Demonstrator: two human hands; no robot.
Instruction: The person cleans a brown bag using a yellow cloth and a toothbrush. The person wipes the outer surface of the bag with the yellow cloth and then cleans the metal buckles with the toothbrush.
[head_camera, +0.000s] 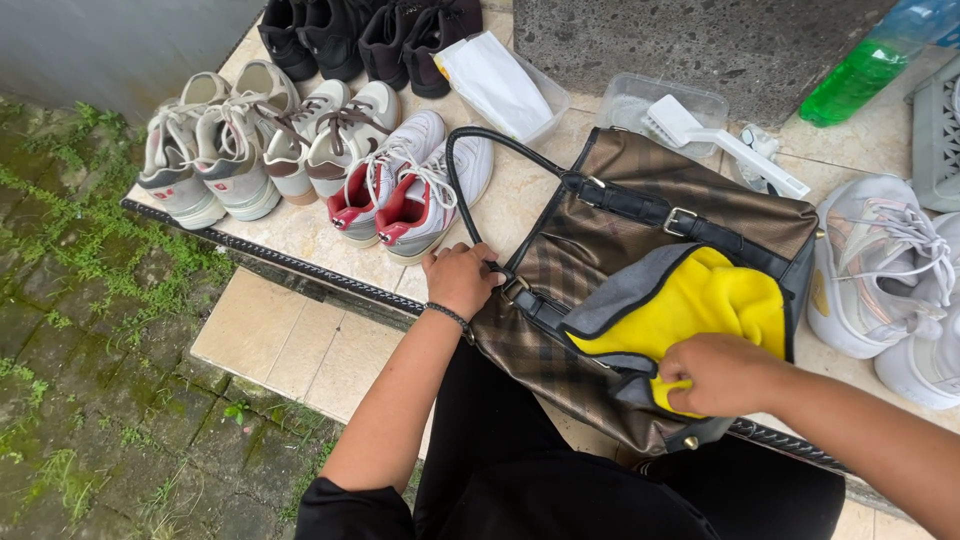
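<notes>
The brown checked handbag (610, 260) lies flat on the tiled ledge (300, 235) right in front of my knees. My right hand (722, 372) is closed on a yellow and grey cloth (690, 305), pressing it onto the bag's face near its lower corner. My left hand (460, 278) is clamped on the bag's left edge, just by the black strap (470, 150), pinning it down. Wiping looks to be in progress; I cannot tell which parts of the bag are already clean, and most of its surface lies outside the cloth.

Beyond the bag's far edge sits a clear plastic tub (640, 100) with a white brush (720, 140) across it, and a clear bag of white wipes or paper (495, 85) to its left. A green plastic bottle (865, 75) lies behind the bag's right corner. Left of the bag stand rows of sneakers (300, 145), with white shoes (880, 270) to its right.
</notes>
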